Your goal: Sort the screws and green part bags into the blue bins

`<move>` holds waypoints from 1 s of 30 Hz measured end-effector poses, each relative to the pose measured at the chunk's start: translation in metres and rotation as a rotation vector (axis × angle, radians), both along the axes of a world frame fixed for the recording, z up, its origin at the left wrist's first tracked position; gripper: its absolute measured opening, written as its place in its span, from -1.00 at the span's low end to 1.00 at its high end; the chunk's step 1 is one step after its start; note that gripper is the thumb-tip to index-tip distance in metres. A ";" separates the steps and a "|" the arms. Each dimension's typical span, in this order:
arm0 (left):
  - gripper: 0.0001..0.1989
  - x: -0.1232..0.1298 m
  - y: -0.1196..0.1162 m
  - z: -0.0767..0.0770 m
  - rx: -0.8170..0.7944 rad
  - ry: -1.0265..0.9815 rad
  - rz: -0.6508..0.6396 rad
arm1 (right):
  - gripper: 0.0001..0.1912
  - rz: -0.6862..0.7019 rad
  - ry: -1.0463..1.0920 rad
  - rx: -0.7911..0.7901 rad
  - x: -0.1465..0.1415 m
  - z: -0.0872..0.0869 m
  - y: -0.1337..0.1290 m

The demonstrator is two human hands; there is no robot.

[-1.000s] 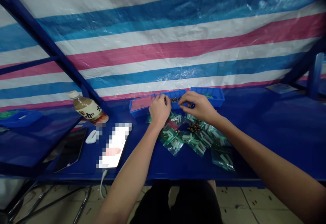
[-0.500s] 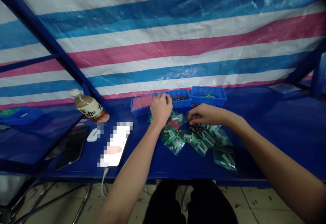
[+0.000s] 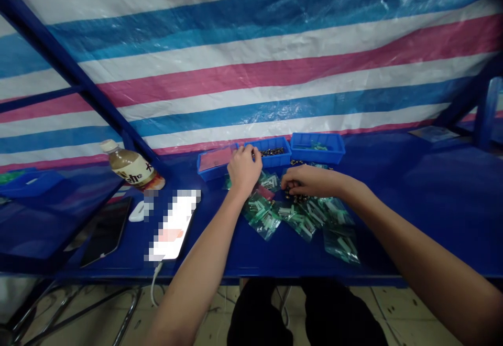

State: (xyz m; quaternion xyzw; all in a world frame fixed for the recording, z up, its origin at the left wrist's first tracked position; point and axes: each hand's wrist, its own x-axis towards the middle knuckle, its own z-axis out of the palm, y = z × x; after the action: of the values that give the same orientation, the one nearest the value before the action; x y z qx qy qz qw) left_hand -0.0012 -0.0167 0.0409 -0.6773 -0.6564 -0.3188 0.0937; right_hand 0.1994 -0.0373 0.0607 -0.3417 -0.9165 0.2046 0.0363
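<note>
My left hand [image 3: 244,169] hovers at the front of the middle blue bin [image 3: 286,158], its fingers curled and a small dark thing near the fingertips. Inside that bin lie small dark metal parts [image 3: 272,152]. My right hand [image 3: 312,180] reaches down to a loose pile of small dark and brass-coloured parts [image 3: 302,198], fingers bent together; what they pinch is hidden. Around it are several green-tinted clear bags [image 3: 262,216] with pale strip-like pieces inside. A small red packet [image 3: 265,193] rests among the bags between my hands.
The left bin holds pink sheets [image 3: 215,159]; the right bin [image 3: 340,152] holds green-and-white pieces. Leftward on the blue table stand a drink bottle [image 3: 135,168], a white case [image 3: 137,211], a lit phone [image 3: 176,225] on a cable and a dark tablet [image 3: 108,228].
My right hand has shifted slightly left over the pile of parts. My left hand stays by the middle bin. The whole view has moved a little.
</note>
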 end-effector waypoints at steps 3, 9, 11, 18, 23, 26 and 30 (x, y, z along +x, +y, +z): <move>-0.69 0.000 0.000 0.000 0.001 0.010 0.002 | -0.75 0.008 0.002 0.041 0.000 -0.004 0.002; -0.68 0.001 0.000 0.001 0.007 0.029 0.012 | -0.72 -0.045 0.119 -0.024 0.000 0.000 0.000; -0.67 0.001 0.000 0.000 0.005 0.022 0.011 | -0.69 -0.068 0.232 -0.079 0.002 0.002 0.001; -0.68 0.001 -0.001 0.003 0.018 -0.009 -0.013 | -0.68 -0.199 0.652 -0.212 0.006 0.001 0.007; -0.70 0.005 -0.009 0.011 0.031 0.019 -0.383 | -0.67 -0.389 0.887 -0.216 0.006 -0.003 0.012; -0.74 0.012 -0.014 0.010 0.032 0.040 -0.564 | -0.62 -0.494 0.993 -0.218 0.007 -0.005 0.014; -0.70 0.018 -0.015 0.004 0.050 0.046 -0.596 | -0.61 -0.519 1.038 -0.267 0.003 -0.009 0.013</move>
State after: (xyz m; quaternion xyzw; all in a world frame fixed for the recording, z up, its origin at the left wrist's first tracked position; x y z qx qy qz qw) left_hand 0.0170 -0.0319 0.0450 -0.8446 -0.4183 -0.3330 0.0277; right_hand 0.2025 -0.0245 0.0520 -0.4116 -0.6318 0.4427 0.4852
